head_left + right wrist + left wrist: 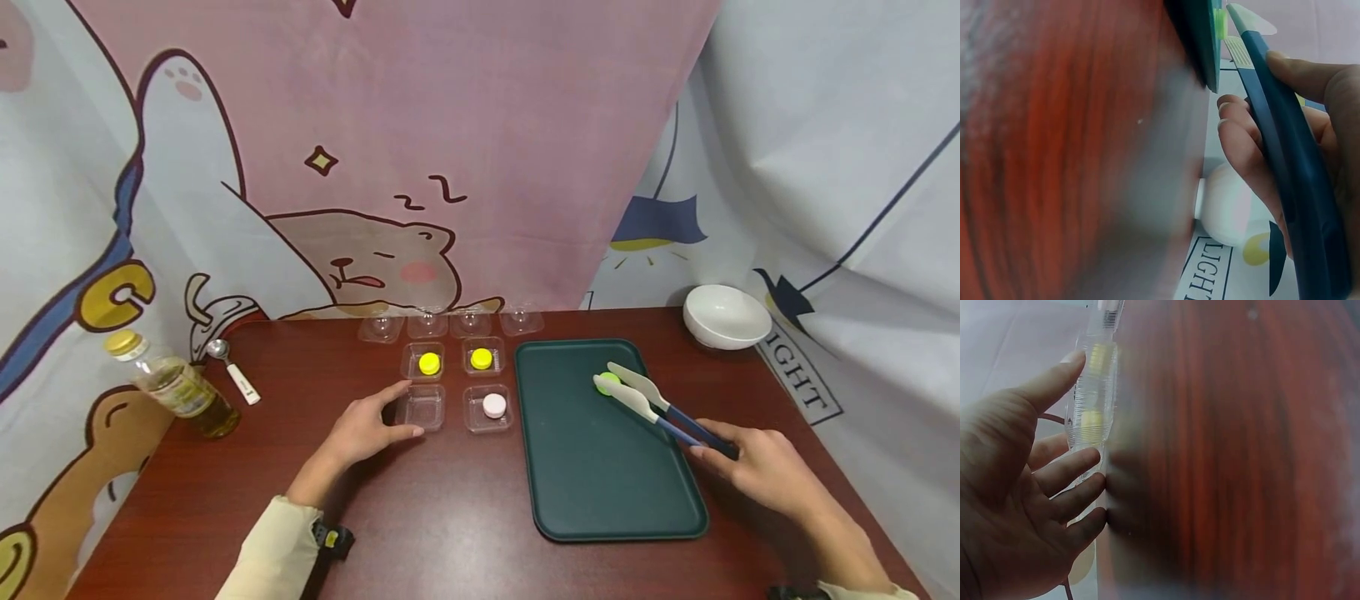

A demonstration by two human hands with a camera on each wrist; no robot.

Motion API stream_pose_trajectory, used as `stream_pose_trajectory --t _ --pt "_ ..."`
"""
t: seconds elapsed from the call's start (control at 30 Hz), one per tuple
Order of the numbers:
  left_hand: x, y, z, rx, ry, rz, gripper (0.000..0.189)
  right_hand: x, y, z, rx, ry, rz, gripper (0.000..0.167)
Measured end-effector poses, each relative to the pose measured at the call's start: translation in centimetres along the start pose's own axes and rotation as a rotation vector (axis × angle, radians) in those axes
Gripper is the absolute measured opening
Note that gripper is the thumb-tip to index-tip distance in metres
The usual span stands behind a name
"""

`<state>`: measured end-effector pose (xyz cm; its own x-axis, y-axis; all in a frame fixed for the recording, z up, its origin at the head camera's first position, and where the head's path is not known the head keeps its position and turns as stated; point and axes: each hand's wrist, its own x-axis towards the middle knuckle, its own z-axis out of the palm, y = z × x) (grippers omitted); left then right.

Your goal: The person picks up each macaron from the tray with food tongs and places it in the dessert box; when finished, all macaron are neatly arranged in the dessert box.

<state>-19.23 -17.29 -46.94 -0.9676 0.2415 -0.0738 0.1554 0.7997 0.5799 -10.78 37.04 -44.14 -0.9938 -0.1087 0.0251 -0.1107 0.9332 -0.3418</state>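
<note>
Blue-handled tongs [684, 420] are gripped by the right hand [772, 471], a ribbed tip [1239, 52] revealed only from that wrist; whether the green disc [611, 377] is pinched is unclear.

From well back on the near side of the tray [600, 487], my head view faces forward and down. My left wrist view, rolled sideways, close to the left hand [1019, 490] and left of the tray, shares the clear boxes [1088, 435] with the head view; my right, likewise rolled, low and right of the tray, shares the tongs [1297, 181].
</note>
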Motion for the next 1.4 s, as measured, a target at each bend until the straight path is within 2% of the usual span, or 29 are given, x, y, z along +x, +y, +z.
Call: stream_pose_trajectory --t 0.3,0.57,0.77,0.97,1.27,1.4 --pt "0.39 0.38 0.32 -0.012 0.006 0.024 0.085 -0.42 0.13 0.22 -0.013 0.023 -0.01 0.044" --pt "0.25 -0.1 0.37 -0.009 0.001 -0.005 0.084 -0.37 0.28 0.64 -0.009 -0.003 -0.011 0.045" --pt "0.46 0.11 0.2 -0.02 -0.01 0.004 0.083 -0.38 0.44 0.63 -0.014 -0.009 -0.002 0.046" --pt "0.53 0.41 0.01 -0.023 -0.017 -0.005 0.082 -0.47 0.5 0.64 -0.013 0.013 -0.01 0.045" --pt "0.55 0.47 -0.08 -0.036 -0.023 -0.01 0.082 -0.51 0.43 0.58 -0.006 0.003 0.016 0.046" --pt "0.59 0.43 -0.08 -0.036 -0.025 -0.005 0.083 -0.37 0.4 0.3 -0.01 0.029 -0.002 0.046"
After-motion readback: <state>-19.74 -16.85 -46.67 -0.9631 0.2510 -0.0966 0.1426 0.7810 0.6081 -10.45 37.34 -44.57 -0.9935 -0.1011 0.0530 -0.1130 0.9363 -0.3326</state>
